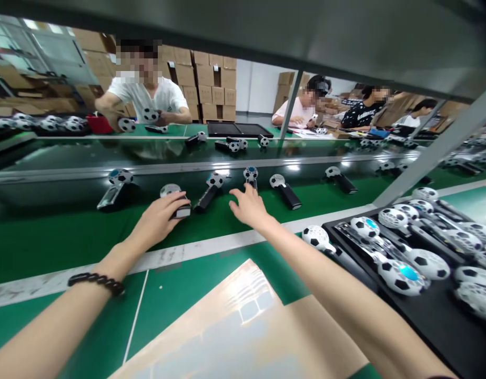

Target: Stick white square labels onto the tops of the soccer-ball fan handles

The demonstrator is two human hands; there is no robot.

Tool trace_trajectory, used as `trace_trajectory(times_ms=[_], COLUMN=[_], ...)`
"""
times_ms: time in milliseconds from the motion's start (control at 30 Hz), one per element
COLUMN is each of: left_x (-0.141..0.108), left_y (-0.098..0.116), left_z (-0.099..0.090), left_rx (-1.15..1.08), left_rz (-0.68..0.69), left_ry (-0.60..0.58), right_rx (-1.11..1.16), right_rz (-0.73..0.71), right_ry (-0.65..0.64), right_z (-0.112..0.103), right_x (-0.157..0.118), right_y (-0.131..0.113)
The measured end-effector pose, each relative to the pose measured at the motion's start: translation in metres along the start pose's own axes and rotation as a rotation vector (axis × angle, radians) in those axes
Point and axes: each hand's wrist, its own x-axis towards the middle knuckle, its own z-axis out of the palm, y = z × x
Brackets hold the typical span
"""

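Your left hand point(158, 220) cupped round black-handled soccer-ball fan point(181, 212), holding it on green conveyor belt point(109, 247); right hand point(249, 206) open, empty, fingers spread, just short of upright fan point(250, 175); black tray point(420, 329) of fans lower right.

Glossy black plastic on the handle point(290, 196), smooth white plastic with black patches on the ball head point(277, 181). Matt green rubbery surface on the worktop point(188, 287), scuffed matt white on the strip point(168, 258) along it. Dull black finish on the tray point(424, 337). Smooth, faintly shiny card on the sheet point(211, 337); polished dark beads on the bracelet point(96, 283).
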Motion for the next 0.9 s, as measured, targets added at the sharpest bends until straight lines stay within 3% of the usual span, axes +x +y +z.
trace_trajectory(times_ms=[100,200,267,367,500,600,667,767,900], left_x=[-0.005,-0.005,0.000,0.013,0.029,0.032,0.027,0.008,-0.016], left_y=[-0.018,-0.015,0.002,0.050,0.129,0.163,0.174,0.186,0.205], left_z=[0.008,0.004,0.000,-0.006,-0.016,-0.024,-0.028,-0.031,-0.026], left_rx=[0.051,0.093,0.101,0.087,0.040,-0.131,-0.353,-0.703,-0.891], left_rz=[-0.069,-0.127,-0.132,-0.045,0.119,0.091,-0.033,-0.223,-0.309], left_ry=[-0.124,-0.161,-0.164,-0.089,0.126,0.150,0.150,0.236,0.330], right_rx=[0.014,0.105,0.202,0.397,0.666,0.889,0.739,0.385,0.263], right_rz=[0.122,0.223,0.262,0.274,0.203,0.055,0.038,0.098,0.153], right_ry=[0.007,0.041,0.076,0.108,0.016,-0.133,-0.122,-0.165,-0.122], right_z=[-0.001,-0.009,-0.018,-0.037,-0.063,-0.078,-0.079,-0.060,-0.019], right_x=[0.025,0.038,0.038,0.021,-0.050,-0.126,-0.174,-0.226,-0.253], right_y=[0.010,0.029,0.036,0.026,-0.004,-0.011,-0.004,0.013,0.021])
